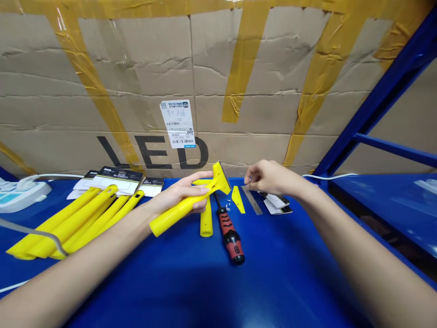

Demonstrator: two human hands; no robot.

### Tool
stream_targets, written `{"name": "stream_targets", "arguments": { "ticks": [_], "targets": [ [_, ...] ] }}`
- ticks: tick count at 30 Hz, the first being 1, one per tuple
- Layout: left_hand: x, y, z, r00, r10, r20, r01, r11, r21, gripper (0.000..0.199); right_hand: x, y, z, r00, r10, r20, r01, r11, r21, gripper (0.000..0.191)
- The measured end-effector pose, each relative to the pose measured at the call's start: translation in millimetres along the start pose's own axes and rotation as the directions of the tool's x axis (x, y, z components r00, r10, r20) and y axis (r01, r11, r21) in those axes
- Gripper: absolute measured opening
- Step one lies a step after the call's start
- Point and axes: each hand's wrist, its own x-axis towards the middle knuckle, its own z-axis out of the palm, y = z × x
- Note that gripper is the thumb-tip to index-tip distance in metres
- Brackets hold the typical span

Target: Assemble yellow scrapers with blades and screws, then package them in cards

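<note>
My left hand (pixel 186 193) is wrapped round a yellow scraper (pixel 180 212), its head pointing up and right with a metal edge along it. My right hand (pixel 261 176) has its fingers pinched together at the far end of a flat metal strip (pixel 252 200); what they hold is too small to make out. Between the hands lie a yellow triangular plate (pixel 237 199), a few tiny screws (pixel 228 205) and a red and black screwdriver (pixel 232 239). Another yellow handle (pixel 206 221) lies partly under my left hand.
Several yellow handles (pixel 78 218) lie at the left, with printed cards (pixel 118 180) behind them and a white power strip (pixel 23 196) beyond. Small packets (pixel 277 203) lie by my right wrist. A taped cardboard box (pixel 218 91) stands behind the blue table (pixel 191 282); a blue frame (pixel 375 100) rises at right.
</note>
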Motion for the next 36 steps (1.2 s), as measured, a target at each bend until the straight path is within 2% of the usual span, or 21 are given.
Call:
{"name": "stream_targets", "arguments": {
  "ticks": [6, 11, 20, 23, 28, 33, 36],
  "targets": [
    [4, -5, -12.5, 1.000, -0.013, -0.003, 0.013, 0.997, -0.071, 0.052, 5, -5, 23, 0.996, 0.075, -0.054, -0.083, 0.982, -0.171, 0.021],
    [1, -2, -17.9, 0.999, -0.030, 0.019, 0.031, 0.996, -0.084, 0.044, 0, -16, 26, 0.984, 0.165, -0.064, -0.176, 0.942, -0.287, 0.023],
    [-5, -1, -23.2, 0.983, -0.031, 0.180, 0.036, 0.999, -0.023, 0.039, 1, -20, 26, 0.981, 0.192, -0.024, -0.191, 0.934, -0.302, 0.030],
    [-6, -2, -26.4, 0.982, -0.022, 0.188, 0.028, 0.999, -0.030, 0.040, 1, -16, 25, 0.981, 0.195, -0.013, -0.191, 0.945, -0.267, 0.025],
    [-7, 1, -27.8, 0.994, -0.040, 0.098, 0.043, 0.998, -0.036, 0.047, 1, -13, 21, 0.993, 0.113, -0.032, -0.116, 0.984, -0.136, 0.015],
    [-7, 6, -25.0, 0.999, -0.034, 0.025, 0.035, 0.997, -0.063, 0.044, 1, -21, 27, 0.997, -0.071, 0.038, 0.068, 0.995, 0.073, 0.017],
    [-7, 8, -25.3, 1.000, -0.026, 0.002, 0.026, 0.998, -0.065, 0.046, 4, -23, 38, 0.985, -0.170, 0.003, 0.169, 0.981, 0.100, 0.020]
  ]
}}
